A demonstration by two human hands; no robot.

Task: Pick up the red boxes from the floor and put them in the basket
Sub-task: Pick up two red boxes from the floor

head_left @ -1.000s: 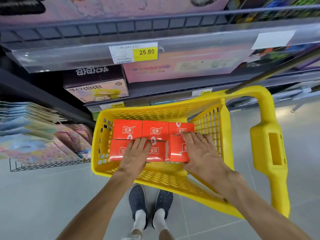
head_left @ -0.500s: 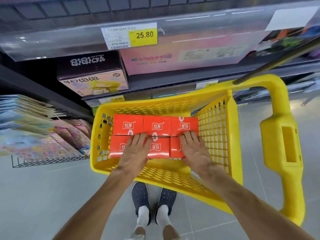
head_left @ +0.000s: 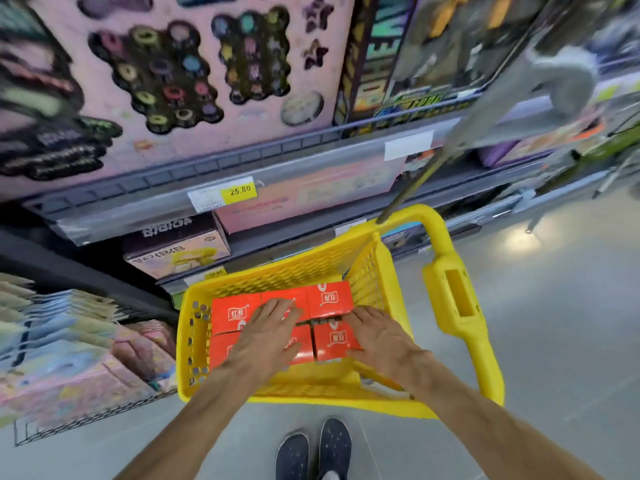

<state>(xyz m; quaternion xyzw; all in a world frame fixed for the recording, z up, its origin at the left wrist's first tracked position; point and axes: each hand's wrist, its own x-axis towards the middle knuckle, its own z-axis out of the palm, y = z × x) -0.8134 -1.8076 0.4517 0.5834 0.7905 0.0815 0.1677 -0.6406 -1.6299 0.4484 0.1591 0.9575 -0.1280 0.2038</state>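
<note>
Shop aisle, grey floor (head_left: 554,341): red boxes (head_left: 329,299) packed in yellow basket (head_left: 194,341) directly under your flat, open left hand (head_left: 266,337) and right hand (head_left: 377,337), neither gripping.

The boxes (head_left: 329,299) lie packed in two rows inside the basket (head_left: 194,341), under both grips. The left grip (head_left: 266,336) rests on the middle boxes; the right grip (head_left: 379,336) touches the near right box. The basket handle (head_left: 453,299) stands right of the right grip. Shelves (head_left: 311,157) rise beyond both grips; shoes (head_left: 313,448) stand on the floor (head_left: 554,341) below them
</note>
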